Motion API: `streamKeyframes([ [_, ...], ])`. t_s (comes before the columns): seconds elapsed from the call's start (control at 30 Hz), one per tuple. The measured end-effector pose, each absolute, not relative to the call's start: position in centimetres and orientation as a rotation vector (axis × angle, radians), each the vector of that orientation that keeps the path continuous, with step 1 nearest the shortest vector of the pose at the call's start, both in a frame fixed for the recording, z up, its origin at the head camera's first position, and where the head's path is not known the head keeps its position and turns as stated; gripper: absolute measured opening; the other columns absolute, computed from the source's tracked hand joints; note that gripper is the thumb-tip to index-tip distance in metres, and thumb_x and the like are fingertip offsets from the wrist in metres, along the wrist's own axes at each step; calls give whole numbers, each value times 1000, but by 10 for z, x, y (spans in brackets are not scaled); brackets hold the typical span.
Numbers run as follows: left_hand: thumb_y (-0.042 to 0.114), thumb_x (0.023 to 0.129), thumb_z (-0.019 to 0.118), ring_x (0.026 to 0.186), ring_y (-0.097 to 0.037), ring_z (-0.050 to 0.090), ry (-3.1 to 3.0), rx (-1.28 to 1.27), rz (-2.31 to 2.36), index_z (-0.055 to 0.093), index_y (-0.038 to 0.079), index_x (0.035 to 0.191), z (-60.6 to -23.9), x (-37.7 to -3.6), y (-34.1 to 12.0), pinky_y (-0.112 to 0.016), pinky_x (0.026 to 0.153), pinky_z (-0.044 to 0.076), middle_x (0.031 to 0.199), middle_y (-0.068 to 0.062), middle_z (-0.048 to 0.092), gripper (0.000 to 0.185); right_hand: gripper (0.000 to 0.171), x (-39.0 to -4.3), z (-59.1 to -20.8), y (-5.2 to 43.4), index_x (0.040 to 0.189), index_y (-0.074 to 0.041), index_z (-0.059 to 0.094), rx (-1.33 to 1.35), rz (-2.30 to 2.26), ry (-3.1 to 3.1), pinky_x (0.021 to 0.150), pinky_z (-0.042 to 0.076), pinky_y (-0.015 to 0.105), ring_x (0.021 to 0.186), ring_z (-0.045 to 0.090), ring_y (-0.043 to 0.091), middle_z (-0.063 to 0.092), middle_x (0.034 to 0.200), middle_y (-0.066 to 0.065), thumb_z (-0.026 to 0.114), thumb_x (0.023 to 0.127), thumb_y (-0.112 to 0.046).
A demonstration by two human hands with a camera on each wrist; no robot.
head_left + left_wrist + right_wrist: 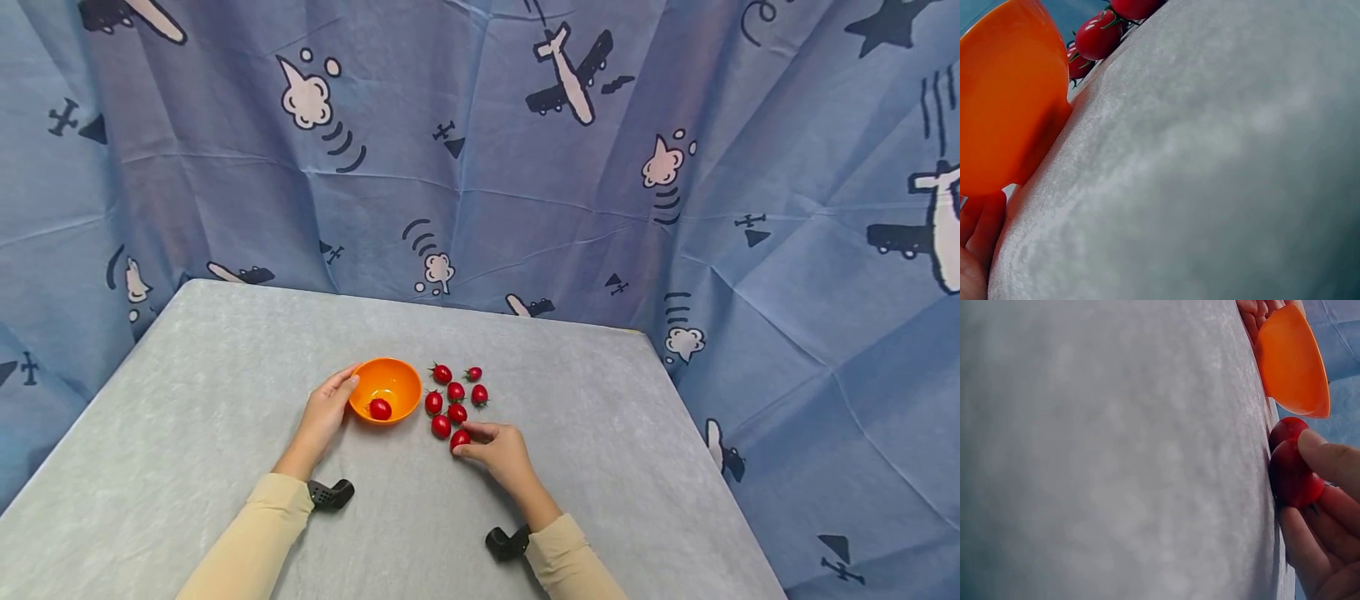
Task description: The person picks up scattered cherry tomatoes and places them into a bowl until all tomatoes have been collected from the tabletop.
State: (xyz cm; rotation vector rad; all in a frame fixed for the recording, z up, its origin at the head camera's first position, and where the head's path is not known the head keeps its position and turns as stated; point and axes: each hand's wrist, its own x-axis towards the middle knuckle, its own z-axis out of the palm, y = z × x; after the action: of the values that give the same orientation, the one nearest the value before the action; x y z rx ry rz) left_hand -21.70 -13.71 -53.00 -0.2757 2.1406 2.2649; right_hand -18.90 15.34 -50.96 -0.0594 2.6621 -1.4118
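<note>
Here, tomato (1294, 475) between right fingers (1302, 545).

Blurry tabletop (1210, 187) in wrist views

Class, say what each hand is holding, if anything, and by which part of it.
The left hand holds the bowl by its left side; the right hand pinches a tomato by its sides.

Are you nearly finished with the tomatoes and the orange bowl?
Not nearly, I'd guess. Done: one red tomato is inside the orange bowl, which the left hand holds. In hand: the right hand pinches another tomato. Left, if all go in: seven more tomatoes lying on the table beside the bowl.
</note>
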Motion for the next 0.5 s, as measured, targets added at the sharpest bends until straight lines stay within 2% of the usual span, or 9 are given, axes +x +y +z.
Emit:
streamKeyframes([
  [0.5, 29, 105, 48, 144, -22, 40, 2132, -278, 2266, 47, 6, 147, -530, -217, -137, -37, 122, 30, 154, -13, 46, 48, 38, -189, -507, 153, 110, -10, 78, -121, -1358, 2657, 96, 54, 45, 114, 65, 27, 75, 114, 9, 88, 74, -19],
])
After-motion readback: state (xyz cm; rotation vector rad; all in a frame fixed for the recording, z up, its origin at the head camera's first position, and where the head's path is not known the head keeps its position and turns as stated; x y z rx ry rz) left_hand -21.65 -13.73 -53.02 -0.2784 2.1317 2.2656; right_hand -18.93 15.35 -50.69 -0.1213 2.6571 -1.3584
